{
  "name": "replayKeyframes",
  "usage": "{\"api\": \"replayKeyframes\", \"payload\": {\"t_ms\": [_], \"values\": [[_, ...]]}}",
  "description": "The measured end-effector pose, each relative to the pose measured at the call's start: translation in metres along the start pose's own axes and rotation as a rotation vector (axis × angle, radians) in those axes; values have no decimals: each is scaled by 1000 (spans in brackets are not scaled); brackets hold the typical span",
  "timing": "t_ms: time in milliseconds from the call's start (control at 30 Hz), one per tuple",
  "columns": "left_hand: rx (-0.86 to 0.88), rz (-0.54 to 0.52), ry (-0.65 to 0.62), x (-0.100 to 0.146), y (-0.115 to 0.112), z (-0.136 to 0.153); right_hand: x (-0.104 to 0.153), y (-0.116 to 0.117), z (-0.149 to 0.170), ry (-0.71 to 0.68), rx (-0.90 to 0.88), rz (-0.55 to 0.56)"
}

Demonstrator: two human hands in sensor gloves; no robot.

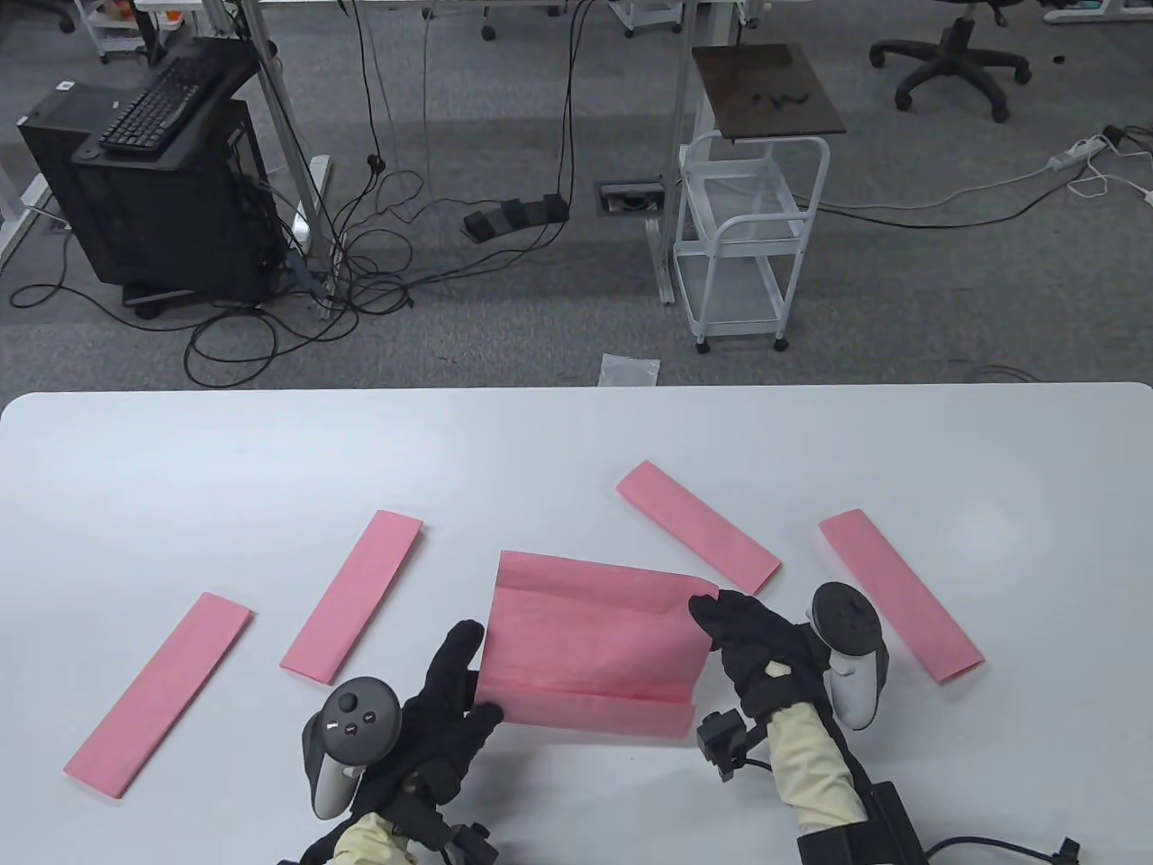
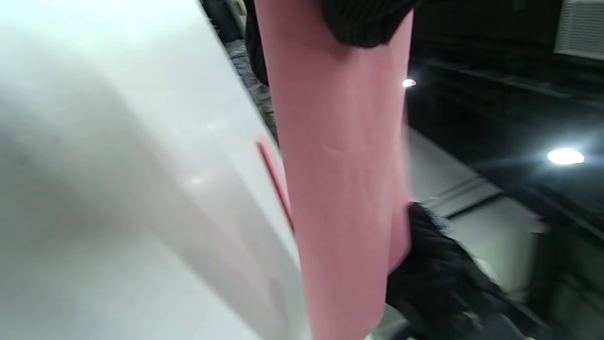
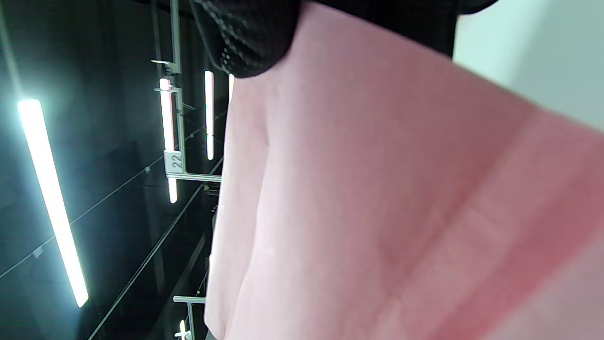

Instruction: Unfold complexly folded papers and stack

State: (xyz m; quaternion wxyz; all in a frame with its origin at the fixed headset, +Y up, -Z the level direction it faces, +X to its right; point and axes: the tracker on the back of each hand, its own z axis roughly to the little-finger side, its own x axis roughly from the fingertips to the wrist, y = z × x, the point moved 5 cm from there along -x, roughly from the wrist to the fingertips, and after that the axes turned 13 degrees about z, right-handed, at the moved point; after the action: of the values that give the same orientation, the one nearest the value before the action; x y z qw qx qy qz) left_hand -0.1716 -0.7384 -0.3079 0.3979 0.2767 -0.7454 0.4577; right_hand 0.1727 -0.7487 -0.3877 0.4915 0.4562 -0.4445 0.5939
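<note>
A partly unfolded pink paper is held between both hands above the white table. My left hand grips its left edge. My right hand grips its right edge. The sheet fills the left wrist view and the right wrist view. Several folded pink strips lie on the table: far left, left of centre, behind the sheet and at the right.
The table's far edge runs across the middle of the table view, with floor, cables, a white cart and a black computer stand beyond it. A bare stretch of table lies behind the strips.
</note>
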Motion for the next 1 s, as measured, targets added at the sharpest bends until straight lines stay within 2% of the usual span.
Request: {"api": "replayKeyframes", "payload": {"t_ms": [100, 267, 467, 667, 733, 867, 1000], "values": [[-79, -21, -41, 0, 5, -10, -6, 3, 4, 52, 9, -12], [-322, -51, 8, 4, 14, -18, -10, 8, -2, 37, 80, -32], [-192, -54, -16, 5, 17, -15, -14, 14, -12, 25, 98, -47], [-224, -28, -14, 5, 18, -15, -17, 17, -10, 37, 98, -70], [-223, -1, 1, 6, 16, -14, -18, 17, -9, 38, 94, -65], [-283, 249, 108, 3, 0, -10, -19, 12, -14, 20, 89, -8], [-311, 381, 193, 2, -9, 3, -21, 2, -24, 3, 63, 43]]}}
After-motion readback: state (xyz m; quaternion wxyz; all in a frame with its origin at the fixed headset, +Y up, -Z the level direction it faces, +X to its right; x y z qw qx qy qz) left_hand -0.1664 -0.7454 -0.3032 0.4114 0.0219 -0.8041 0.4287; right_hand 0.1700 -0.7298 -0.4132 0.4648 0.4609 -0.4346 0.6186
